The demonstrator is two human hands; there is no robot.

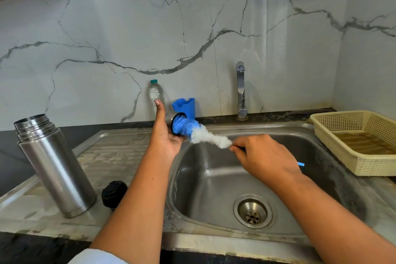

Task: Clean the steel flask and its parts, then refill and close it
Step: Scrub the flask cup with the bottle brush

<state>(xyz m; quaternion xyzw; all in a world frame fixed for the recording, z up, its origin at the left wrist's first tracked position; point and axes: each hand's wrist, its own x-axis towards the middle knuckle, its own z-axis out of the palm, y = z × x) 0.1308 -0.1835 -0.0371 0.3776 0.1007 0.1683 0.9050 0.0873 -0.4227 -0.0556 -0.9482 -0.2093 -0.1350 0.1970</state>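
Nearest, the black stopper [114, 194] lay loose on the draining board, just beside the left forearm and near the foot of the flask [54, 165], which stood upright and uncapped. A careless sweep of that arm would likely have knocked the stopper off the front edge or toppled the flask. The sink [214, 240] lay open below both arms down to its drain [252, 212], giving the most room to work.

Over the basin's left rim, the left hand [166, 135] cradled the cup [169, 117] on its side, forefinger held straight out. The other fingers were hidden behind the cup. The right hand [263, 156] pinched the brush [201, 133] by its handle close to the bristles, whose blue tip was inside the cup. A hard push could probably have forced the wet cup out of so light a hold and dropped it into the basin.

Behind, space was tight. The forefinger stood just before the plastic bottle [156, 92], with the blue holder [186, 106] right behind the cup. The tap [241, 90] stood apart at the wall, and the basket [334, 141] hemmed in the right
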